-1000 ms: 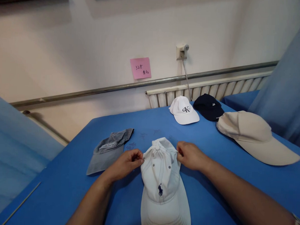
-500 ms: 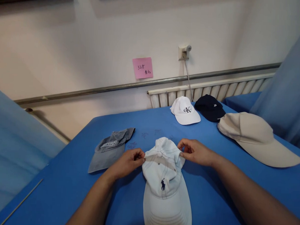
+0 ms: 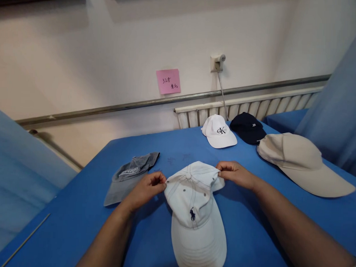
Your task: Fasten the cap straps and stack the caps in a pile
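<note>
A white cap with a small dark horse logo (image 3: 193,204) lies on the blue table (image 3: 75,223), brim toward me. My left hand (image 3: 145,189) pinches the left edge of its crown. My right hand (image 3: 235,173) pinches the right edge of the crown. Both hands have their fingers closed on the fabric, which is stretched wide between them.
A flattened grey cap (image 3: 129,176) lies just left of my left hand. At the back right sit a white cap with black letters (image 3: 218,131), a dark navy cap (image 3: 248,127) and a large beige cap (image 3: 302,163). A radiator (image 3: 255,105) and wall run behind the table.
Both hands have moved apart, pulling the crown of the white cap wider. The cap has shifted a little and its crown looks fuller.
</note>
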Action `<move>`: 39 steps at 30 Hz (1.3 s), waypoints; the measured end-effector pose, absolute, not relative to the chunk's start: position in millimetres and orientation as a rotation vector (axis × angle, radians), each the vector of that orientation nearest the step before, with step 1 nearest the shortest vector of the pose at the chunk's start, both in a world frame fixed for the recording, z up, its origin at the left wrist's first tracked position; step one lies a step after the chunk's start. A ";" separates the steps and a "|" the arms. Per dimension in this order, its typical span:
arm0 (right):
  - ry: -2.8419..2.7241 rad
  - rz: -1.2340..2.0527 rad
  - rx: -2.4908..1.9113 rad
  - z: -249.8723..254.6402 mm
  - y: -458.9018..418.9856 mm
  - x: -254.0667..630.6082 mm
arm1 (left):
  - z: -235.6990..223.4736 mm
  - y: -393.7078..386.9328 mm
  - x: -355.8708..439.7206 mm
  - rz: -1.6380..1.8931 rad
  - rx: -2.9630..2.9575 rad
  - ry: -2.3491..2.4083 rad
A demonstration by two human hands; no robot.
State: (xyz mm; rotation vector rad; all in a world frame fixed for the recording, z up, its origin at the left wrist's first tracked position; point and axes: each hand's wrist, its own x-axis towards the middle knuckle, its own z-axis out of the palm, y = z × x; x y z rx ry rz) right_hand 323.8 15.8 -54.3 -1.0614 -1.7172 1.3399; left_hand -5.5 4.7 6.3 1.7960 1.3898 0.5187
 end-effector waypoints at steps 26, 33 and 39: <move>-1.916 1.036 -1.115 -72.4 27.5 319.3 | 59.9 0.4 70.2 0.475 2.460 1.200; -1.545 0.856 -1.340 -75.8 25.8 333.4 | 93.1 7.1 113.0 0.329 2.739 1.181; -1.124 0.737 -1.318 -75.2 3.0 379.4 | 115.3 13.8 168.7 0.292 2.832 1.124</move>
